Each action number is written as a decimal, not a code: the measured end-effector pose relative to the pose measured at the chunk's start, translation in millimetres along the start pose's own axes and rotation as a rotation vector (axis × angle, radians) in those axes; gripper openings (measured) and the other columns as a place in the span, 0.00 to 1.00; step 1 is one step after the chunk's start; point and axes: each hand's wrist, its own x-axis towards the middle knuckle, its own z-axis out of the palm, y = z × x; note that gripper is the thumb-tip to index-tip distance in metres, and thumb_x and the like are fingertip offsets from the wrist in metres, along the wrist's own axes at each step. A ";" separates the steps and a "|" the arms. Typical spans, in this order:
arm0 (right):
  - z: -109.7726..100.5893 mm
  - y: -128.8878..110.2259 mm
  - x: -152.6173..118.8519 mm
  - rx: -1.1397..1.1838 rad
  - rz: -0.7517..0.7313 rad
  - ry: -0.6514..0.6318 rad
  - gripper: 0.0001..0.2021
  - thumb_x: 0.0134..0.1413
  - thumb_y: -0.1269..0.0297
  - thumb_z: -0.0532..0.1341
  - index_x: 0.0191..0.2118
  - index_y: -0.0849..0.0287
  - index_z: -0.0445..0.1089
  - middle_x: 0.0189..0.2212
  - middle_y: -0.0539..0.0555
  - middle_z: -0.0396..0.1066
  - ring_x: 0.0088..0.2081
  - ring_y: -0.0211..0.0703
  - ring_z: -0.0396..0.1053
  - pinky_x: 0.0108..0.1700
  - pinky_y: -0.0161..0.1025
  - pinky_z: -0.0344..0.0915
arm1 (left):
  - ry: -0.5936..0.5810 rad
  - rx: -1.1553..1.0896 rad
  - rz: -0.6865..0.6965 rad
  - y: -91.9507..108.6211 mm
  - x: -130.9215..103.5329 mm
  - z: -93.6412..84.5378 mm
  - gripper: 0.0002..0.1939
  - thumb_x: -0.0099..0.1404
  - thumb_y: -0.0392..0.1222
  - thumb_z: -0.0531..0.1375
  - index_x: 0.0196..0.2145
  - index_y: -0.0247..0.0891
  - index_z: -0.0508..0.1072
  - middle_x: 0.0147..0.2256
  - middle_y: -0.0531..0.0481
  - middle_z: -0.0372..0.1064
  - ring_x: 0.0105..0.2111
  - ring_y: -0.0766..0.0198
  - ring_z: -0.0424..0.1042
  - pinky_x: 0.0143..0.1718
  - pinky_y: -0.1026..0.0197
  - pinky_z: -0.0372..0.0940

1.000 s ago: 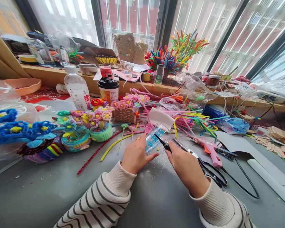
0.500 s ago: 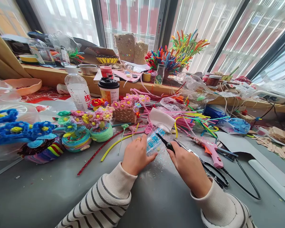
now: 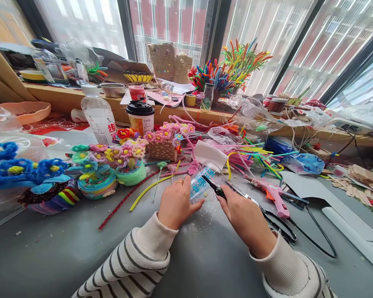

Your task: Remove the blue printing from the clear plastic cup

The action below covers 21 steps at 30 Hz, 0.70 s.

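Observation:
My left hand [image 3: 175, 203] is closed round the side of a clear plastic cup [image 3: 201, 187] with blue printing, which lies tilted on the grey table. Its thumb reaches along the near side of the cup. My right hand [image 3: 242, 215] grips a utility knife [image 3: 214, 186] with a dark blade, and the blade lies over the cup's wall. Whether the tip has gone through the plastic I cannot tell. Small glittery specks [image 3: 208, 211] are scattered on the table under the cup. Beside my right hand lie large scissors [image 3: 272, 219] with black handles.
A pink glue gun [image 3: 276, 198] with a black cord lies to the right, near white sheets [image 3: 317, 194]. Pipe-cleaner flower pots [image 3: 96, 182] stand at left. Behind are a water bottle [image 3: 96, 116], a lidded coffee cup [image 3: 140, 118] and loose pipe cleaners [image 3: 245, 155].
The whole view has shifted slightly to the left. Both hands, the cup and the knife keep nearly the same positions relative to one another.

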 end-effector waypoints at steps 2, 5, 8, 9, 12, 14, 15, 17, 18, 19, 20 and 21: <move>-0.1 0.3 0.3 0.004 0.003 -0.009 0.09 0.57 0.61 0.49 0.39 0.57 0.62 0.23 0.49 0.72 0.23 0.42 0.71 0.18 0.33 0.51 | -0.002 0.004 0.000 0.3 -0.3 0.0 0.34 0.54 0.60 0.51 0.50 0.30 0.58 0.37 0.40 0.69 0.37 0.53 0.70 0.36 0.57 0.62; -0.1 1.0 0.8 0.009 0.002 -0.012 0.08 0.58 0.61 0.49 0.38 0.56 0.62 0.24 0.49 0.72 0.23 0.41 0.71 0.19 0.33 0.51 | -0.005 0.018 -0.002 0.4 -0.9 0.0 0.35 0.54 0.60 0.51 0.50 0.29 0.58 0.37 0.40 0.69 0.37 0.53 0.69 0.36 0.57 0.61; -0.7 1.4 1.4 0.010 0.000 -0.010 0.09 0.58 0.61 0.48 0.38 0.57 0.62 0.27 0.50 0.73 0.25 0.41 0.72 0.19 0.33 0.52 | 0.003 0.040 -0.004 -0.1 -0.8 0.6 0.35 0.54 0.60 0.51 0.50 0.29 0.58 0.37 0.39 0.69 0.36 0.53 0.70 0.35 0.57 0.61; -1.2 1.3 1.6 0.009 -0.001 -0.014 0.09 0.58 0.61 0.48 0.38 0.57 0.62 0.27 0.50 0.73 0.25 0.41 0.72 0.19 0.33 0.52 | 0.007 0.043 -0.003 -0.3 -0.5 0.8 0.35 0.54 0.61 0.51 0.50 0.29 0.58 0.37 0.39 0.69 0.36 0.53 0.70 0.35 0.57 0.61; -3.3 0.3 2.0 -0.003 0.001 -0.035 0.09 0.58 0.61 0.48 0.38 0.57 0.61 0.26 0.51 0.73 0.25 0.41 0.72 0.19 0.33 0.53 | 0.013 0.032 0.003 -0.7 0.5 0.9 0.34 0.54 0.60 0.50 0.50 0.29 0.59 0.36 0.40 0.69 0.36 0.53 0.70 0.35 0.57 0.61; -5.0 -0.8 2.1 -0.011 0.007 -0.047 0.09 0.58 0.61 0.48 0.39 0.57 0.61 0.24 0.51 0.72 0.24 0.42 0.72 0.19 0.33 0.53 | 0.010 0.023 0.002 -0.5 0.7 0.3 0.34 0.54 0.60 0.50 0.50 0.29 0.59 0.36 0.40 0.69 0.36 0.53 0.70 0.35 0.56 0.61; -5.8 -1.4 2.1 -0.012 0.011 -0.052 0.09 0.58 0.62 0.48 0.39 0.57 0.61 0.24 0.51 0.72 0.24 0.42 0.72 0.19 0.33 0.53 | 0.010 0.021 0.002 -0.3 0.6 -0.1 0.34 0.54 0.60 0.51 0.50 0.29 0.58 0.36 0.40 0.69 0.36 0.52 0.69 0.35 0.56 0.61; -7.1 -2.9 1.9 -0.011 0.019 -0.067 0.09 0.58 0.62 0.48 0.39 0.57 0.61 0.24 0.51 0.72 0.24 0.42 0.72 0.19 0.33 0.53 | 0.007 0.021 0.000 0.2 0.1 -0.9 0.35 0.54 0.60 0.51 0.50 0.29 0.58 0.37 0.39 0.69 0.37 0.52 0.69 0.36 0.56 0.61; -7.5 -3.8 1.7 -0.012 0.028 -0.076 0.09 0.58 0.62 0.48 0.39 0.57 0.61 0.24 0.51 0.72 0.24 0.42 0.72 0.19 0.33 0.54 | 0.006 0.023 -0.001 0.5 -0.2 -1.3 0.35 0.54 0.59 0.51 0.50 0.29 0.58 0.37 0.39 0.69 0.37 0.53 0.69 0.36 0.57 0.61; -7.6 -4.8 1.5 -0.014 0.037 -0.086 0.08 0.58 0.62 0.49 0.39 0.57 0.61 0.24 0.51 0.72 0.24 0.42 0.72 0.19 0.33 0.54 | 0.004 0.024 -0.003 0.7 -0.4 -1.7 0.34 0.54 0.59 0.52 0.50 0.29 0.58 0.37 0.39 0.69 0.37 0.53 0.69 0.36 0.57 0.61; -7.6 -5.9 1.3 -0.019 0.046 -0.095 0.08 0.58 0.62 0.49 0.39 0.57 0.62 0.24 0.51 0.73 0.24 0.43 0.72 0.18 0.33 0.54 | 0.003 0.025 -0.002 0.9 -0.5 -2.0 0.34 0.54 0.59 0.52 0.50 0.29 0.59 0.37 0.39 0.69 0.37 0.53 0.69 0.36 0.57 0.61; -7.4 -7.1 1.3 -0.024 0.052 -0.104 0.08 0.58 0.62 0.49 0.39 0.57 0.62 0.24 0.51 0.73 0.24 0.43 0.72 0.18 0.33 0.54 | 0.003 0.025 0.000 1.1 -0.5 -2.3 0.34 0.54 0.59 0.52 0.50 0.29 0.59 0.37 0.39 0.69 0.37 0.53 0.69 0.36 0.56 0.61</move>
